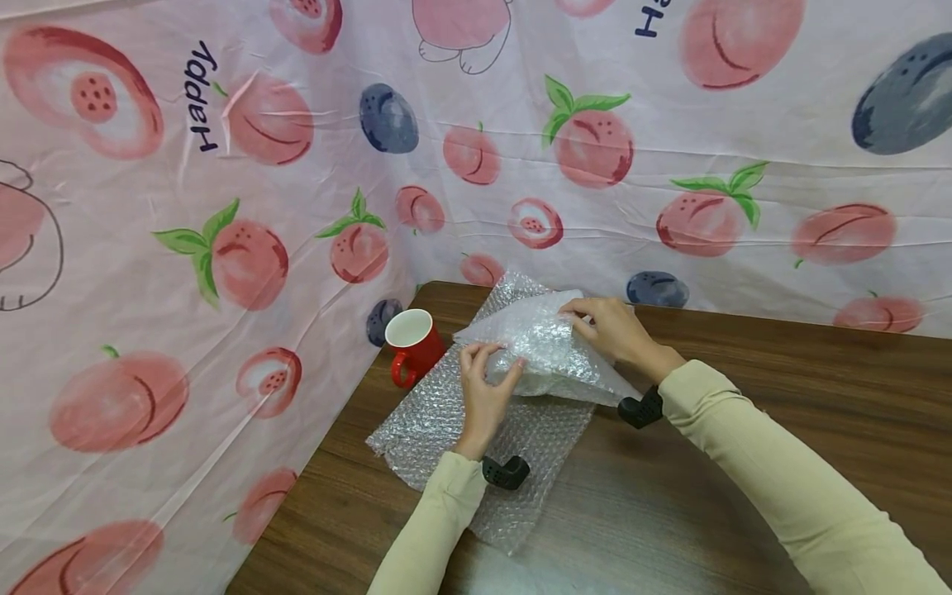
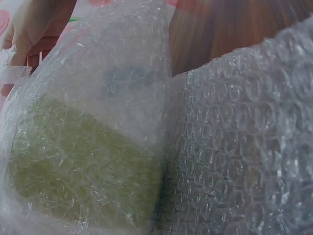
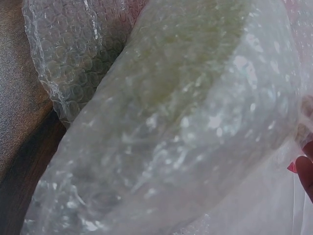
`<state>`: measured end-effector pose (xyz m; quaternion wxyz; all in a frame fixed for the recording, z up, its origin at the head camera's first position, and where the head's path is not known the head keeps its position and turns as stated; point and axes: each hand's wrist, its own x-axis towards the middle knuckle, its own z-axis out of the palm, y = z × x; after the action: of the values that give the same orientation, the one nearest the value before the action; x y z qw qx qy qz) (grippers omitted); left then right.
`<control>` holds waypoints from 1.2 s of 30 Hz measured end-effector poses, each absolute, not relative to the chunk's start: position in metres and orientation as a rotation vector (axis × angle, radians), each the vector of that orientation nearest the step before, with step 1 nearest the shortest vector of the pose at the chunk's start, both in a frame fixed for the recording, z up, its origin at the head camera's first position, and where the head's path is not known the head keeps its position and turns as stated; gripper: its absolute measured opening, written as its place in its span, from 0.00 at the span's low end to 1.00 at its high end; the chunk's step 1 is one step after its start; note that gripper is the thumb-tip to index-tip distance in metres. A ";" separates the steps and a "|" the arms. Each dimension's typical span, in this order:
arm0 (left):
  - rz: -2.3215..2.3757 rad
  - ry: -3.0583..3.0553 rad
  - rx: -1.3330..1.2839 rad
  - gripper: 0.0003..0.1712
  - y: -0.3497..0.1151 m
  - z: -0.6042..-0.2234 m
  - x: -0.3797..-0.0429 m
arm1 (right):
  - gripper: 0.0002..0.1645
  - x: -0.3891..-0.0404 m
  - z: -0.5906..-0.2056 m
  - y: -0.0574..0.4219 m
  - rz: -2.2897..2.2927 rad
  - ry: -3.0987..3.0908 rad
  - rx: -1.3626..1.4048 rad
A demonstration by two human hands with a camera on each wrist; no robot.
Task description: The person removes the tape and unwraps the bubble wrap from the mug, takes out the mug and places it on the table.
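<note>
A sheet of clear bubble wrap [image 1: 424, 421] lies slantwise on the table, its upper part folded into a loose bundle [image 1: 535, 347]. Through the layers shows something green [image 2: 73, 161] with a whitish part beside it; its kind is hidden by the plastic. My left hand [image 1: 483, 397] holds the bundle's near left side, thumb and fingers bent and spread apart on the wrap. At the far right of the bundle, my right hand [image 1: 610, 330] pinches the wrap's upper edge between thumb and fingers. A translucent strip [image 2: 14, 73] sticks out near the fingers in the left wrist view.
A red mug [image 1: 416, 347], white inside, stands upright just left of the bubble wrap, handle toward the near side. The brown wooden table [image 1: 781, 388] extends to the right. Fruit-printed cloth [image 1: 461, 215] hangs along the table's left and back edges.
</note>
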<state>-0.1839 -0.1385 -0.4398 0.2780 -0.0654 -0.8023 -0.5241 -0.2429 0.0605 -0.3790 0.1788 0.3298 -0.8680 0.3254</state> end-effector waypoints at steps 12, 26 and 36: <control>-1.396 -2.133 -0.212 0.16 -0.138 -0.440 -0.183 | 0.09 -0.245 -0.376 0.059 0.931 -2.490 0.853; -1.406 -2.181 -0.186 0.16 -0.138 -0.439 -0.182 | 0.11 -0.260 -0.377 0.050 1.083 -2.461 0.799; -1.415 -2.188 -0.191 0.16 -0.139 -0.439 -0.182 | 0.13 -0.265 -0.371 0.043 1.181 -2.535 0.652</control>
<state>-0.1825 -0.1393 -0.4388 0.2613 -0.0704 -0.8084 -0.5227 -0.2654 0.0428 -0.3712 0.1346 0.2249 -0.8748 0.4074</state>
